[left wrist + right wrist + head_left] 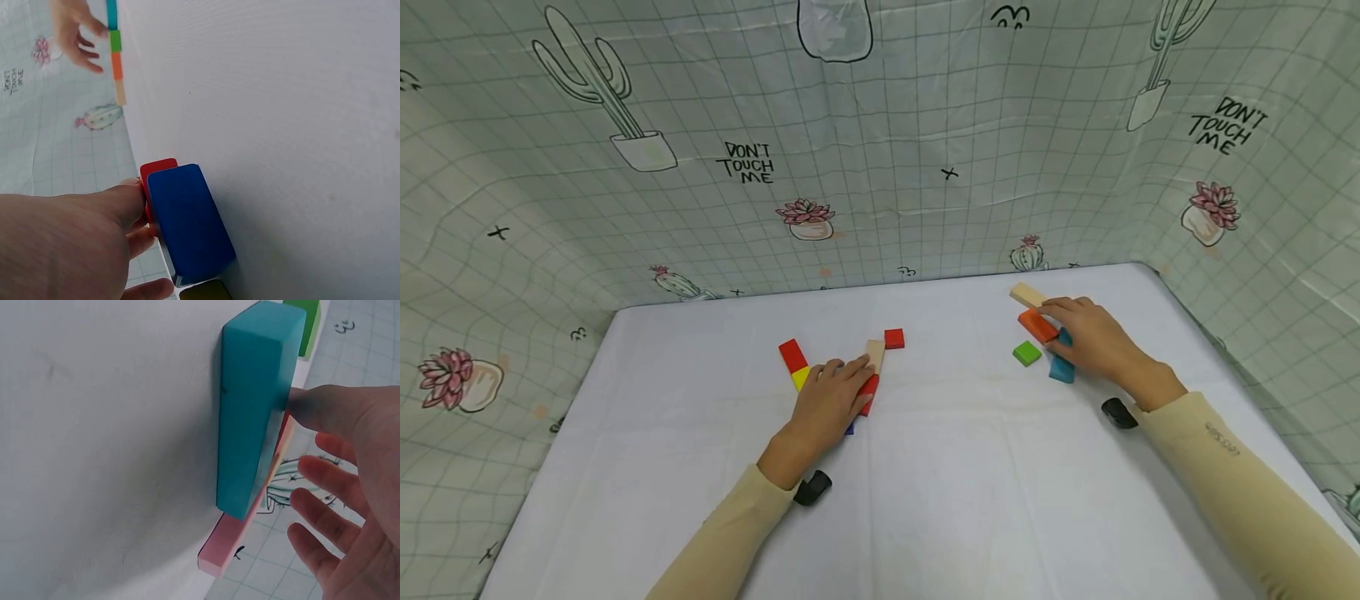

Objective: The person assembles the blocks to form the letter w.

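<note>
My left hand (829, 400) is over a group of flat blocks, its thumb and a finger at a red block (869, 395). In the left wrist view a blue block (190, 222) stands in front of that red block, with the thumb at the red edge. A plain wooden block (876, 354) lies beyond the fingertips. On the right, my right hand (1090, 337) has its thumb between an orange block (1037, 326) and a teal block (1062, 368). Its other fingers spread loosely in the right wrist view, near a pink block (222, 547) behind the teal one.
A red and a yellow block (801, 377) lie left of my left hand; a small red block (894, 338) sits at the wooden block's far end. Near the right hand are a green block (1026, 353) and another wooden block (1027, 295). A patterned curtain (887, 167) surrounds the white table (955, 483).
</note>
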Tool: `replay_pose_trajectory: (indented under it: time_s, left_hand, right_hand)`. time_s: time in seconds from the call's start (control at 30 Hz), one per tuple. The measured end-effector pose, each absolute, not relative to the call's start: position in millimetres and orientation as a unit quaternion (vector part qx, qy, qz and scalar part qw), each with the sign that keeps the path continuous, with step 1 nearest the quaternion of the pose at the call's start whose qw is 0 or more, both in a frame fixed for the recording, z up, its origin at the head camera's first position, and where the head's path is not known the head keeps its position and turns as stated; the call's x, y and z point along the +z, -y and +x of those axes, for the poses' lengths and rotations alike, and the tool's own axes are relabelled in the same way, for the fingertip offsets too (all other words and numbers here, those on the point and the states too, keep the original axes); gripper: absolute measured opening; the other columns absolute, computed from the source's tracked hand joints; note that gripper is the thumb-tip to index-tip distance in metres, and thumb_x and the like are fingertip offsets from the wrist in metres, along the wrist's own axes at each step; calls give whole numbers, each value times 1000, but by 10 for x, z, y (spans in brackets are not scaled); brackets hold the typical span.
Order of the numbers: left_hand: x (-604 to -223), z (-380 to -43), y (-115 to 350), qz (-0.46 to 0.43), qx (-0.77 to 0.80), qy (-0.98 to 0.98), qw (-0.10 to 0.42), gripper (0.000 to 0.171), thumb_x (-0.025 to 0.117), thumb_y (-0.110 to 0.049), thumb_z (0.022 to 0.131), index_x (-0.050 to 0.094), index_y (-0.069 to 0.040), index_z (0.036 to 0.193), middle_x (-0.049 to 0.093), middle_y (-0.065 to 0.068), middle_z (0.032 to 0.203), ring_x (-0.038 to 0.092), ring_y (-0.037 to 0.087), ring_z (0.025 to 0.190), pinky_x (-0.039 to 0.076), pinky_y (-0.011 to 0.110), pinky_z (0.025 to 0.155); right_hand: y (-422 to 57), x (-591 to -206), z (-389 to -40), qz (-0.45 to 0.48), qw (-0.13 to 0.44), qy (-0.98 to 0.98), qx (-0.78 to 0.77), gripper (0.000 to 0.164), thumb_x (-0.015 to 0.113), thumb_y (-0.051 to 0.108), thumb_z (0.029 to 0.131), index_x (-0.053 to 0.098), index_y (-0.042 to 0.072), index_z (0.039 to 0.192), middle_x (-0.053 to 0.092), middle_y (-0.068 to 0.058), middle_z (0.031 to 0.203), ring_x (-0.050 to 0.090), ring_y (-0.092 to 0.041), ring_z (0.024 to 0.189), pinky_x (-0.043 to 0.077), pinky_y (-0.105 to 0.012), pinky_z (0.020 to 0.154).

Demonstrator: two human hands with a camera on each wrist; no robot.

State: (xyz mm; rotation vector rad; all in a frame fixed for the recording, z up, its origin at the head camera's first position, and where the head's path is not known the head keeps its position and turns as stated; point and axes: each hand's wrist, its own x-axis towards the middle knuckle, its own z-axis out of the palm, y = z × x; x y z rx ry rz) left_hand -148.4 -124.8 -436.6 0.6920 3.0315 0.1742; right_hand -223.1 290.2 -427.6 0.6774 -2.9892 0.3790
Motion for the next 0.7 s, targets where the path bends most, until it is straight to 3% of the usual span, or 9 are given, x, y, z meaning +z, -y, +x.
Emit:
replay_pose_trajectory:
  time_s: [0.7]
  left_hand:
    - [-4370,-1489,1259,222,63,-973,11,50,66,-31,106,59,-12,151,52,9,160,53,37,137,42,54,116]
  right_hand:
    - [-2916,-4255,-2398,272,-14,955,116,60,84,5,89,59,-10,141,60,-29,143,56,-50,124,49,-64,104]
